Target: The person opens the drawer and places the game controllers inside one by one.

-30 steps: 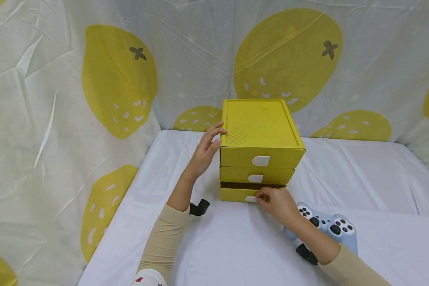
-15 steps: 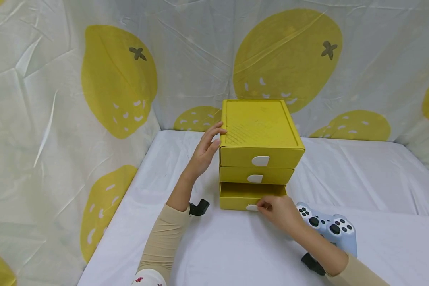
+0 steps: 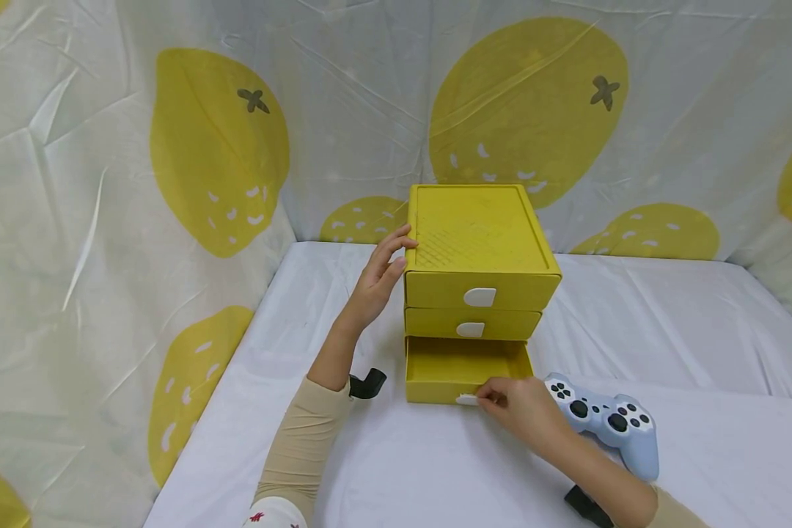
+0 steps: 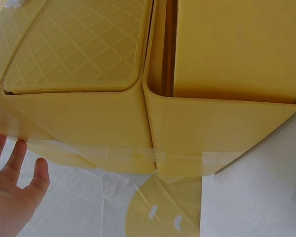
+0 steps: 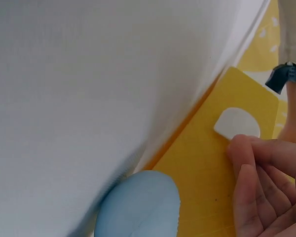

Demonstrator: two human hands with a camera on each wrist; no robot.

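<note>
A yellow cabinet (image 3: 475, 227) with three stacked drawers stands on the white-covered table. Its bottom drawer (image 3: 429, 394) is pulled out, and the part of its inside that shows is bare. My right hand (image 3: 524, 411) pinches the white pull tab (image 5: 235, 122) on that drawer's front between thumb and fingers. My left hand (image 3: 372, 282) rests with extended fingers against the cabinet's upper left side; in the left wrist view, its fingertips (image 4: 20, 145) lie at the yellow wall. The upper two drawers, each with a white tab (image 3: 480, 297), are closed.
A light blue game controller (image 3: 607, 422) lies right of the drawer, partly behind my right forearm. White cloth (image 3: 686, 315) covers the table. A curtain printed with lemons (image 3: 369, 88) hangs behind and to the left. Black wrist-camera mounts (image 3: 368, 383) stick out from my wrists.
The bottom drawer has slid out toward me, from a narrow gap to well open, with my right hand moving along on its tab. My left hand has stayed at the cabinet's side.
</note>
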